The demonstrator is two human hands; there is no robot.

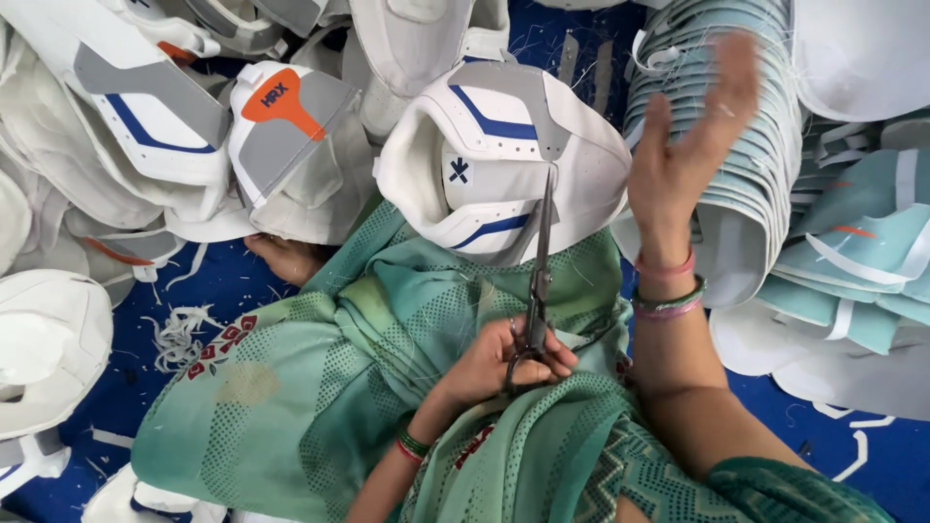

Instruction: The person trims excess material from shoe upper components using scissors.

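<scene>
My left hand (499,363) rests on my lap and grips the handles of long metal scissors (541,261). The blades point away from me, their tip lying over a white shoe upper (484,145) with grey panels and blue stripes that sits on my green-clad knee. My right hand (683,145) is raised and blurred, fingers spread and holding nothing, in front of a curved stack of teal and white cut pieces (751,184). Bangles ring both wrists.
White shoe uppers with grey, blue and orange patches (281,136) are piled at the left and back. More teal pieces (862,252) lie at the right. White trimmings (179,334) litter the blue floor cloth (872,455). A bare foot (286,260) shows under the pile.
</scene>
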